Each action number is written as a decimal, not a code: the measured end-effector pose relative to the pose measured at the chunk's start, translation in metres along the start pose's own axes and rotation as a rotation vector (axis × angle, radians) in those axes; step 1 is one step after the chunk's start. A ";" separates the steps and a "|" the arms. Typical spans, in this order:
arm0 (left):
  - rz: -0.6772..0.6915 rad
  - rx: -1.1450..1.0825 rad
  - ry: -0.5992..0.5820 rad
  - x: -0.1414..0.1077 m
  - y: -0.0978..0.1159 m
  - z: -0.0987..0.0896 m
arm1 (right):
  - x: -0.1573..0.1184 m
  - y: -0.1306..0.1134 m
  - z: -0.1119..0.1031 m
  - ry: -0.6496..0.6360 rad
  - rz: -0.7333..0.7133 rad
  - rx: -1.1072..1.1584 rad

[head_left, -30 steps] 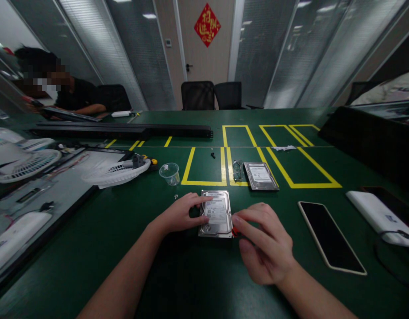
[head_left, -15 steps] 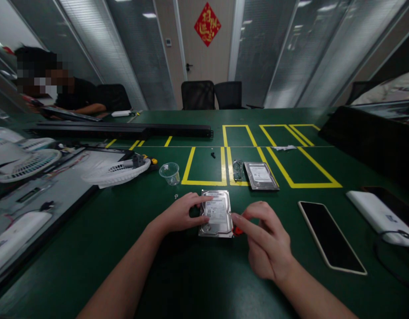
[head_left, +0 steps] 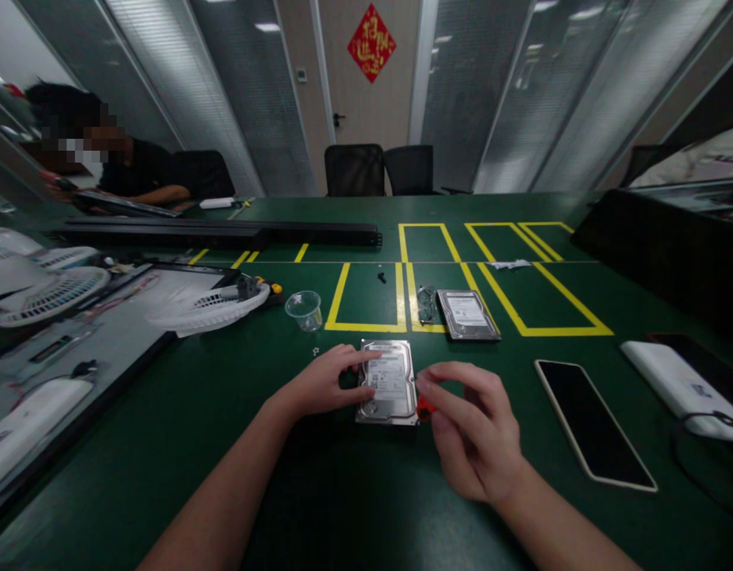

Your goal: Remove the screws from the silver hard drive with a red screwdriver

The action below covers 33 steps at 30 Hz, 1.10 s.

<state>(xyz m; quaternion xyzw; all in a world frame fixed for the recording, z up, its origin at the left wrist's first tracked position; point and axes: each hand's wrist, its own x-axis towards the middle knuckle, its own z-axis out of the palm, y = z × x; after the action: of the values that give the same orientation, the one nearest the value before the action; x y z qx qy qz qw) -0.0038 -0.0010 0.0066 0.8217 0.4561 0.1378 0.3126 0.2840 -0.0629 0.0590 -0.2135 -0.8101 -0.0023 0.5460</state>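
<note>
A silver hard drive [head_left: 396,406] lies label up on the green table in front of me. My left hand [head_left: 324,381] holds it down from the left, with thumb and index finger apart on the label. At the drive's lower right side, my right hand [head_left: 473,420] has its fingers closed around a red-orange screwdriver [head_left: 424,408]. Those fingers hide most of the tool, and its tip is not visible. Left of the drive are a few tiny screws [head_left: 316,351] and a clear plastic cup [head_left: 305,309].
Behind stand a second hard drive [head_left: 469,316] and a green circuit board [head_left: 426,305]. A phone [head_left: 592,424] and a white power bank [head_left: 688,388] lie right. Fan parts [head_left: 209,311] and a large panel [head_left: 105,341] take up the left. A person [head_left: 140,170] sits across the table.
My right hand's fingers have shifted around the screwdriver: the index finger has drawn back slightly and the thumb sits differently. My left hand and the hard drive stay in place.
</note>
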 end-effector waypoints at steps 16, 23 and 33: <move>-0.019 0.010 -0.002 0.000 0.001 -0.001 | -0.004 -0.004 0.007 0.079 0.023 -0.014; -0.002 0.017 0.004 0.000 0.000 0.000 | -0.003 -0.005 -0.001 0.000 -0.014 0.003; 0.012 0.003 0.004 0.000 0.002 -0.001 | -0.001 -0.003 0.001 0.001 -0.018 0.028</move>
<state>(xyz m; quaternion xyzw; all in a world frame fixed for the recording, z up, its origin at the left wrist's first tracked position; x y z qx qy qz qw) -0.0032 -0.0014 0.0082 0.8247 0.4521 0.1408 0.3094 0.2818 -0.0657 0.0587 -0.1982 -0.8118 0.0040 0.5493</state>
